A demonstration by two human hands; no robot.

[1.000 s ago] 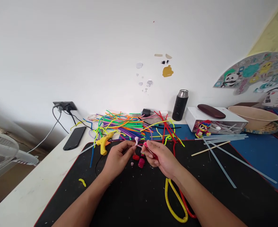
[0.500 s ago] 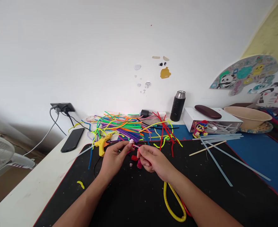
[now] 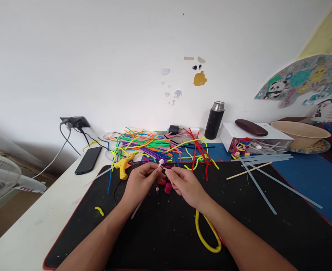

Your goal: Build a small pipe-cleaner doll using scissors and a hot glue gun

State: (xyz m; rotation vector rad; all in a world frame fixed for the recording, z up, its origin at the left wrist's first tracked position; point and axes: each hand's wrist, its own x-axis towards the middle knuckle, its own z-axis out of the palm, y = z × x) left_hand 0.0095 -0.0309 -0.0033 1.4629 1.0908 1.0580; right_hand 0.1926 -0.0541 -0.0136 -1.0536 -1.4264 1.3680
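Over the black mat, my left hand (image 3: 143,182) pinches a pale pink pipe cleaner (image 3: 160,163) between thumb and forefinger. Its rounded, thicker tip stands up above the fingertips, and a pale length shows under the left wrist. My right hand (image 3: 186,186) is closed close beside it, thumb and finger pinching a thin pinkish strand that runs between the hands. Whether both strands are one piece I cannot tell. Just below the fingers lie a magenta fuzzy piece (image 3: 168,188), a red fuzzy piece (image 3: 162,182) and a small pale pink bit (image 3: 157,189).
A yellow glue gun (image 3: 122,166) lies left of a heap of coloured pipe cleaners (image 3: 146,145). A phone (image 3: 88,160) rests at the left. Glue sticks (image 3: 259,188), a small figure (image 3: 241,148) and a black flask (image 3: 214,120) are to the right. A yellow loop (image 3: 207,241) lies by my right forearm.
The pale pink tip now points upward, and a pale length has come into view below my left hand. My hands have drawn slightly closer together. The camera view has shifted a little.
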